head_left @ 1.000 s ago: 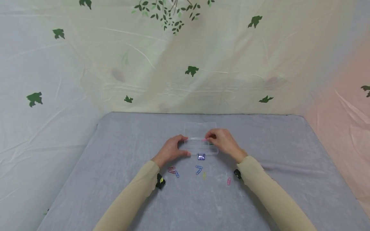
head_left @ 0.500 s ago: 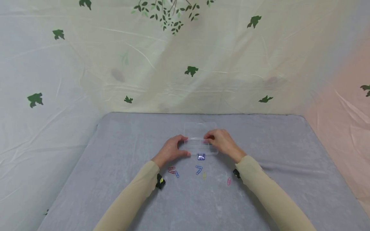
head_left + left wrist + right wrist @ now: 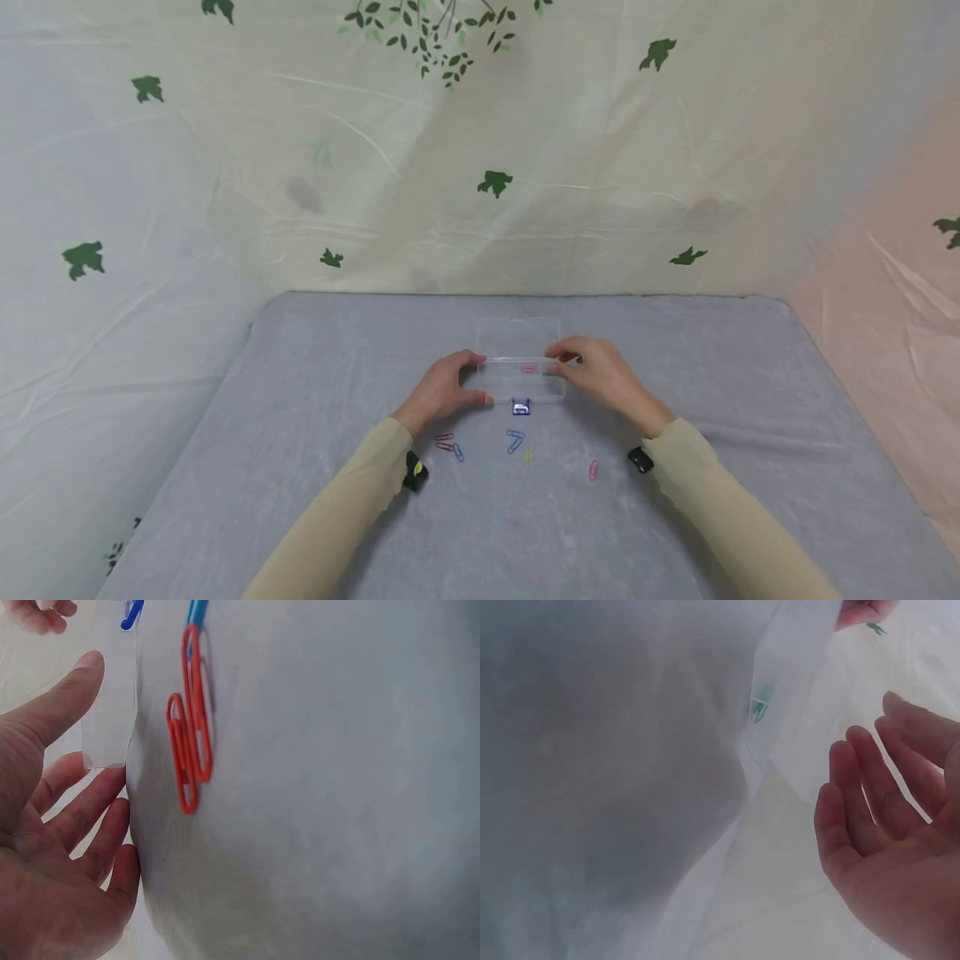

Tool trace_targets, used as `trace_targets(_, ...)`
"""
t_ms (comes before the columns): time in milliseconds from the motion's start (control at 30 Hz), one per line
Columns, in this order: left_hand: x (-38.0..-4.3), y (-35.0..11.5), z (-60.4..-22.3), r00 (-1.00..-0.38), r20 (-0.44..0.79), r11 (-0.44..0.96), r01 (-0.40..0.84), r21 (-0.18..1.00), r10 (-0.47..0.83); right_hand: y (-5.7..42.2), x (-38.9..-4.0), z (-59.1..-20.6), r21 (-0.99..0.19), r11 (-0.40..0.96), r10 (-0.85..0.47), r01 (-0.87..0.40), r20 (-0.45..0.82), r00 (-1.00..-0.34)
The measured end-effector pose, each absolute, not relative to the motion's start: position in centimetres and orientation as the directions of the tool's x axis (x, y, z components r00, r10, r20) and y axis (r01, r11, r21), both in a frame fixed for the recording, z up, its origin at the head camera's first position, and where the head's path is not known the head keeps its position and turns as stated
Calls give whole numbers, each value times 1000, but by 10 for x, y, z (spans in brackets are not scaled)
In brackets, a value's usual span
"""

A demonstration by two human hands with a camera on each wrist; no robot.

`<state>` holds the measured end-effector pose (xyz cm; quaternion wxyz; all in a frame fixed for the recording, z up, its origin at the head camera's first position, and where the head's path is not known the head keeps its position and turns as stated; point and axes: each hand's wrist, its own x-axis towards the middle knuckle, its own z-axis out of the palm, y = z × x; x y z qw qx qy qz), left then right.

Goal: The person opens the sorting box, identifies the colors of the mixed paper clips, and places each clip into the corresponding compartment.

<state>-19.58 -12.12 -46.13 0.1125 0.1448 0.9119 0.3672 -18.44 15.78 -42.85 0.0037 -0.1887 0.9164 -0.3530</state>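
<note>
Left grip (image 3: pixel 442 387): thumb and fingers widely spread, holding the clear box (image 3: pixel 504 388) by its left end. Right grip (image 3: pixel 596 367): fingertips slightly parted, holding nothing, at the box's right end. Pink clip (image 3: pixel 529 368): inside the box, between the grips. Desk (image 3: pixel 480 517), nearer the person than both grips: red clips (image 3: pixel 445 447), blue clips (image 3: pixel 514 444), yellow clip (image 3: pixel 528 456).

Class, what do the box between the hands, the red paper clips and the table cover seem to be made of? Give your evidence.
Box: glossy, probably hard plastic; see-through, with edges catching light.
Red paper clips: smooth, likely coated wire; evenly coloured bent loops, core hidden.
Table cover: matte, seemingly fabric; softly creased.
</note>
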Motion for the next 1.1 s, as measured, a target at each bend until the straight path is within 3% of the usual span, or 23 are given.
trace_targets(1100, -196, -121, -460, -934, -101, 689, 177, 703, 343, 195, -127, -428, -772, 549, -398, -321, 97, -912)
